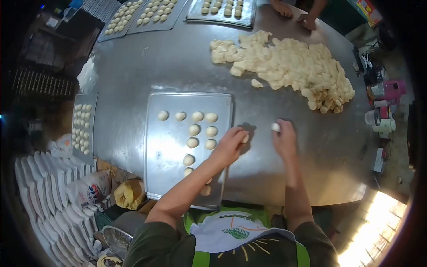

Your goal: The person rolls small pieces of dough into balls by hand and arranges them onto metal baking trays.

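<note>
My left hand (227, 147) is over the right edge of a metal baking tray (167, 147), its fingers curled round a small piece of dough (245, 138). To its right, above the steel table, my right hand (286, 137) grips a pale dough ball (275, 127) at its fingertips. Several round dough balls (197, 116) sit on the tray, in a row along the top and down its right half; my left forearm covers part of the lower ones. Beyond my hands lies a large heap of dough pieces (289, 62), with one loose dough piece (256, 83) beside it.
Trays of dough balls (153, 26) line the far edge of the steel table (120, 71), and another filled tray (94, 124) is at the left edge. Another person's hands (307, 20) rest at the far right. Stacked white sacks (44, 200) stand lower left.
</note>
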Available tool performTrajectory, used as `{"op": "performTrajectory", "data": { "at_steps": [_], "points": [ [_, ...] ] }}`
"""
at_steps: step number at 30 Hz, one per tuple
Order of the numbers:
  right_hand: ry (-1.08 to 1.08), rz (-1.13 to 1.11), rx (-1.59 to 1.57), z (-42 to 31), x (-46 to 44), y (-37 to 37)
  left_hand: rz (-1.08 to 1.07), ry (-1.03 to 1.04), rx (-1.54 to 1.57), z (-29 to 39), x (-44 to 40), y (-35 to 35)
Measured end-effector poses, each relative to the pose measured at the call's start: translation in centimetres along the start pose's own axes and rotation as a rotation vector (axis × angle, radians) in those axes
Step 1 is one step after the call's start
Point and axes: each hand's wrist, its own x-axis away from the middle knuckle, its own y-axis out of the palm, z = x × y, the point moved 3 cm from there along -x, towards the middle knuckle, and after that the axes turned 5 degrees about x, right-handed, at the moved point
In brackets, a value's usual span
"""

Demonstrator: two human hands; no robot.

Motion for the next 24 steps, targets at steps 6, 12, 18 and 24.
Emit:
{"op": "performTrajectory", "data": {
  "at_steps": [6,12,18,24],
  "points": [
    [-0.473,-0.088,-0.103,-24.2,0.5,6.7,0.379,-0.140,-0.311,-2.8,8.4,-17.5],
    [-0.576,-0.162,-0.070,-28.0,-0.9,13.3,0.359,-0.151,-0.526,-7.6,8.8,-20.8],
    [-0.287,0.045,0.063,-18.3,-15.7,11.0,1.128,0.331,-0.293,14.9,7.2,-24.7],
    [-0.338,0.124,0.019,-10.6,-23.3,13.8,1.357,0.237,-0.833,19.2,8.3,-20.4]
  ]
}}
